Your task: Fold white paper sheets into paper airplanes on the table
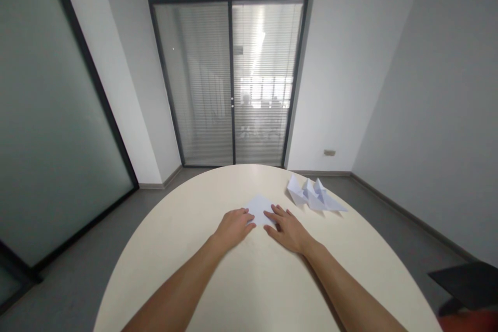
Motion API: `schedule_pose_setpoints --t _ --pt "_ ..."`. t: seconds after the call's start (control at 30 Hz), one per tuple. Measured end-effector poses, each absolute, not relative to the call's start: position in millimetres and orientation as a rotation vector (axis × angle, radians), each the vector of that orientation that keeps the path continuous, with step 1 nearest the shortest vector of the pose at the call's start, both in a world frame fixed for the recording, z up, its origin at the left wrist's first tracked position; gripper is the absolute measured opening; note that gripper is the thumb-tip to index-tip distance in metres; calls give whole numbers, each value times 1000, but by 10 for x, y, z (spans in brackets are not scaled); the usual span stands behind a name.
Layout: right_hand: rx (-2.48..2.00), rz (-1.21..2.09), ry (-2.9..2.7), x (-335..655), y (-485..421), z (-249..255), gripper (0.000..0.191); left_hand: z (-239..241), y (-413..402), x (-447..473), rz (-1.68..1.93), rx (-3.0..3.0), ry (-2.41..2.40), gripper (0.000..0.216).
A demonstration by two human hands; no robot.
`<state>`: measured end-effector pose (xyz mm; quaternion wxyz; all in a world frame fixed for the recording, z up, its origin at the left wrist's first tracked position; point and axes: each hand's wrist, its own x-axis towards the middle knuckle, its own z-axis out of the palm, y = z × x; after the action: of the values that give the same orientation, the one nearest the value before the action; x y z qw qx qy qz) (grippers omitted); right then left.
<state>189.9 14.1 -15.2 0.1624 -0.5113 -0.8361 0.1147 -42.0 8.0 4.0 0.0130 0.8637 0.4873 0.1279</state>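
Note:
A folded sheet of white paper (259, 206) lies on the table in front of me, its pointed top facing away. On its left edge rest the fingertips of my left hand (234, 225), stretched out with the thumb a little apart. My right hand (288, 229) lies over the right edge, palm down, fingers spread. Both hands press on the paper without gripping it, and they cover its side corners. To the right of my right hand stand several folded white paper boats (313, 197), set close together.
The round cream table (245, 280) fills the space before me. A black chair-like object (467, 285) with something red below it stands off the table's right side. Behind the table are a glass door (206, 88) with blinds and white walls.

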Motion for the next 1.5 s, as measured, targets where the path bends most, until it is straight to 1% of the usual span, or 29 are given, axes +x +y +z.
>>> schedule_pose_setpoints --t 0.33,0.6,0.83,1.1,1.33,1.5 --pt "-1429 295 -2399 1893 142 -137 57 58 69 -367 379 2689 1584 27" --pt "-1409 288 -2378 1890 154 -129 46 104 24 -347 328 2679 1646 26" --pt "-1428 276 -2357 1875 132 -116 45 68 6 -371 411 2714 1622 29" --pt "-1337 371 -2331 2011 172 -101 45 79 64 -458 412 2669 1667 38" --pt "-1404 387 -2203 2194 223 -69 37 39 95 -518 455 2597 1684 38" --pt "-1457 360 -2129 2233 247 -87 39 6 124 -554 501 2549 1745 37"
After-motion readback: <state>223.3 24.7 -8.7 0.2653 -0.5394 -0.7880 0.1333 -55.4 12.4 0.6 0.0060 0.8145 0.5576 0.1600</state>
